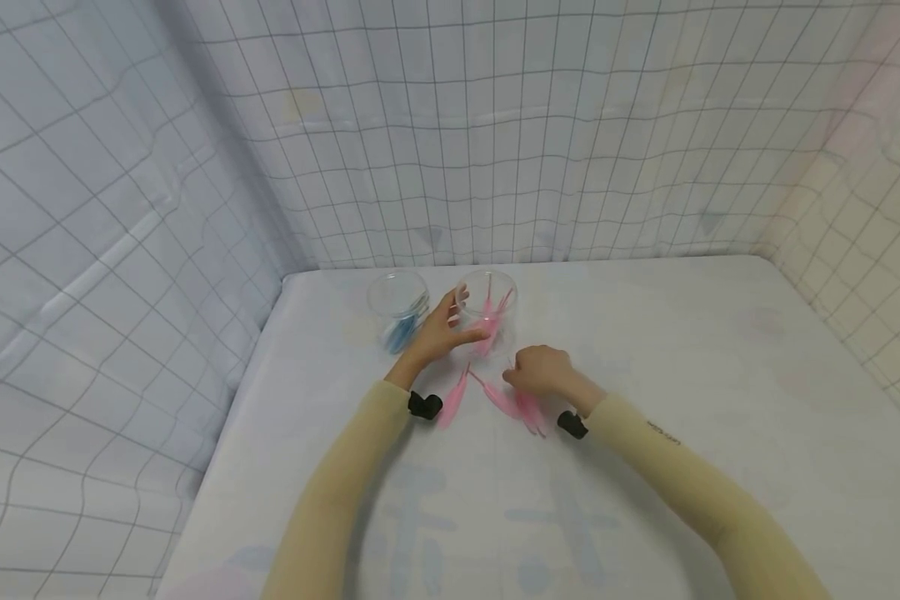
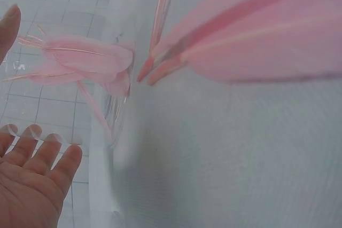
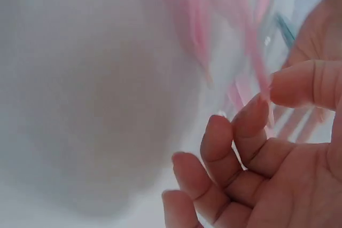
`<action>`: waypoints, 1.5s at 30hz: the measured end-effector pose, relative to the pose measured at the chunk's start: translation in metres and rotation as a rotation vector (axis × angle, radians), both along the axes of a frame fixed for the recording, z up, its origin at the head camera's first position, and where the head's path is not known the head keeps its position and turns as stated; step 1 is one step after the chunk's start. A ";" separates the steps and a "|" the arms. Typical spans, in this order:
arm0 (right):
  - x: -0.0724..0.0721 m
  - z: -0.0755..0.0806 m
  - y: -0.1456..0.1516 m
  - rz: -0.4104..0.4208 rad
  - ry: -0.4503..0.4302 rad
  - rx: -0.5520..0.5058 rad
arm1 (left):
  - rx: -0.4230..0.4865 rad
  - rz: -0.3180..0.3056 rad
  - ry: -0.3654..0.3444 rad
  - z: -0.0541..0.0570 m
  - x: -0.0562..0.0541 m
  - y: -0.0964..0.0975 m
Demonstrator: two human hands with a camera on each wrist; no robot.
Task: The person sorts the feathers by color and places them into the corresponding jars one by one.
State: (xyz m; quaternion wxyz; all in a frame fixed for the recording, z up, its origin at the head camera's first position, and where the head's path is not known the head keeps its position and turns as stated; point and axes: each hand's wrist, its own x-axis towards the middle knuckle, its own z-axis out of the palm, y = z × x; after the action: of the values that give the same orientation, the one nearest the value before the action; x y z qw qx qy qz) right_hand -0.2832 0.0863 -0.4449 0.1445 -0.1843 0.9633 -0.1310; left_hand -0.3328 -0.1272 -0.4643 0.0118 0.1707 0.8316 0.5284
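A clear round jar (image 1: 504, 287) with several pink feathers (image 1: 492, 321) in it stands toward the back of the table. My left hand (image 1: 441, 332) holds it from the left, thumb across the front and fingers on the far side; the left wrist view shows the fingertips (image 2: 68, 156) at the wall. My right hand (image 1: 543, 369) pinches a pink feather (image 3: 255, 62) by its quill between thumb and index finger. More pink feathers (image 1: 453, 402) lie on the table in front of the jar, some close by my right hand.
Left of my left hand, a second clear round jar (image 1: 378, 293) holds blue feathers (image 1: 401, 333). The white table (image 1: 682, 350) meets grid-patterned cloth walls (image 1: 532, 167) at the back and sides.
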 end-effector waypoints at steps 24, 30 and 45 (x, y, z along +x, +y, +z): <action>-0.040 0.071 0.009 -0.266 0.653 -0.908 | -0.017 0.019 -0.023 -0.001 0.000 0.000; -0.046 0.067 -0.001 -0.235 0.564 -0.710 | 0.000 0.023 -0.028 -0.001 0.000 0.002; -0.018 0.041 0.018 -0.051 0.092 -0.164 | 0.008 0.015 -0.020 0.000 0.000 0.002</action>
State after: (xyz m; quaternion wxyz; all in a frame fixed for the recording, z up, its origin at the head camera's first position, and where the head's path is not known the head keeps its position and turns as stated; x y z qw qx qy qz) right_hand -0.3016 0.1039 -0.4041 0.0811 -0.1767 0.9594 -0.2045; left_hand -0.3327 -0.1255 -0.4646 0.0154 0.1593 0.8307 0.5333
